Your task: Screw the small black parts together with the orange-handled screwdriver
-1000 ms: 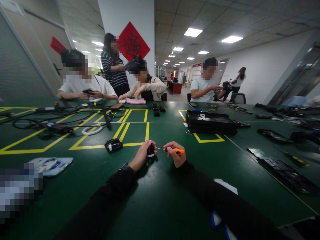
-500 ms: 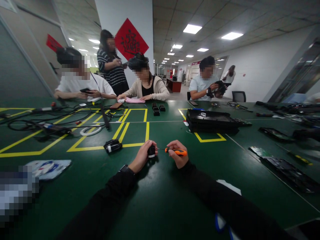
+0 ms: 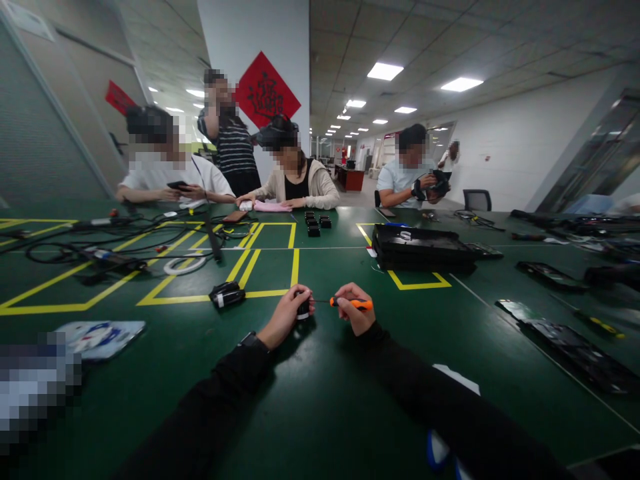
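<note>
My left hand (image 3: 286, 315) grips a small black round part (image 3: 303, 308) and holds it against the green table (image 3: 320, 393). My right hand (image 3: 354, 312) is closed on an orange-handled screwdriver (image 3: 353, 303). The thin shaft of the screwdriver points left, and its tip meets the black part. Both of my arms are in black sleeves, and there is a watch on my left wrist.
A small black device (image 3: 227, 294) lies left of my hands by the yellow floor-tape lines. A black flat case (image 3: 420, 245) sits behind, with black panels (image 3: 575, 340) at the right and cables (image 3: 100, 247) at the left. Several people sit or stand along the far edge.
My hands stay on the black part and screwdriver with hardly any shift. The standing person at the back raised an arm, and the view tilted slightly.
</note>
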The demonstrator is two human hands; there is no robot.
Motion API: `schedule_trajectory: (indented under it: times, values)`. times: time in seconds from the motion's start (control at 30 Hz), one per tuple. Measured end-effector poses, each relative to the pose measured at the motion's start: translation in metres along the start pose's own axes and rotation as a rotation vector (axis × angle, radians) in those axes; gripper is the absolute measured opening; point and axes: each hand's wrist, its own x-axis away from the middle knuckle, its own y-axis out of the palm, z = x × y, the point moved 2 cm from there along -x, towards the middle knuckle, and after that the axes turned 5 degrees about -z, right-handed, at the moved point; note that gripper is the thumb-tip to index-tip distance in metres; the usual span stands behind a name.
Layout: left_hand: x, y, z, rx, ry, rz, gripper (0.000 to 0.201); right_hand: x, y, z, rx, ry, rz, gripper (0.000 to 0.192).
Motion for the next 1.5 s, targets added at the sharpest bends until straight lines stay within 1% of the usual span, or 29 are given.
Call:
schedule_trajectory:
  times: [0.1, 0.17, 0.3, 0.37, 0.5, 0.57, 0.67, 0.73, 0.83, 0.97, 1.07, 1.2, 1.27, 1.37, 1.43, 1.5]
  values:
    - [-0.001, -0.001, -0.001, -0.005, 0.005, -0.01, 0.024, -0.001, -0.001, -0.005, 0.031, -0.097, -0.013, 0.008]
    - [0.0, -0.001, -0.002, -0.003, 0.014, -0.021, 0.023, -0.002, -0.001, -0.007, 0.044, -0.114, -0.029, 0.006]
    - [0.001, -0.002, -0.002, 0.02, 0.017, -0.034, 0.022, -0.001, 0.0, -0.002, -0.012, 0.013, -0.001, 0.017]
    - [0.001, -0.002, -0.002, 0.043, 0.009, -0.029, 0.022, 0.0, 0.001, 0.001, -0.04, 0.045, 0.005, 0.017]
    - [0.001, -0.002, -0.001, 0.084, 0.009, -0.042, 0.021, 0.0, 0.001, 0.004, -0.032, 0.05, -0.054, 0.011]
    - [0.001, -0.002, 0.0, 0.085, 0.012, -0.039, 0.021, 0.001, 0.001, 0.002, -0.026, 0.036, -0.066, 0.011]
    - [0.002, -0.002, 0.0, 0.078, 0.009, -0.035, 0.022, 0.001, 0.002, -0.001, -0.048, 0.023, -0.054, 0.014]
    - [0.001, -0.002, -0.001, 0.071, 0.007, -0.044, 0.022, 0.0, 0.003, -0.002, -0.07, 0.049, -0.028, 0.014]
    - [0.0, -0.002, -0.001, 0.059, 0.012, -0.05, 0.021, 0.0, 0.004, -0.004, -0.069, 0.089, 0.016, 0.019]
    - [-0.001, -0.002, -0.001, 0.074, 0.012, -0.049, 0.021, 0.0, 0.004, -0.003, -0.037, 0.099, -0.005, 0.012]
    - [-0.001, -0.003, 0.0, 0.076, 0.009, -0.049, 0.02, 0.0, 0.003, -0.002, -0.018, 0.074, -0.025, 0.009]
    - [-0.002, -0.004, 0.002, 0.096, 0.019, -0.023, 0.021, -0.001, 0.003, -0.004, 0.067, -0.05, -0.056, 0.004]
    - [-0.002, -0.003, 0.002, 0.103, 0.019, -0.01, 0.022, -0.001, 0.003, -0.006, 0.105, -0.084, -0.078, 0.003]
    - [-0.002, -0.002, 0.002, 0.091, 0.005, -0.006, 0.023, 0.001, 0.002, -0.007, 0.093, -0.034, -0.082, 0.015]
    - [-0.001, -0.002, 0.002, 0.071, -0.007, -0.009, 0.023, 0.001, 0.001, -0.007, 0.071, 0.019, -0.049, 0.023]
    - [-0.001, -0.001, 0.001, 0.052, -0.014, -0.015, 0.024, 0.0, 0.0, -0.004, 0.049, 0.059, 0.0, 0.024]
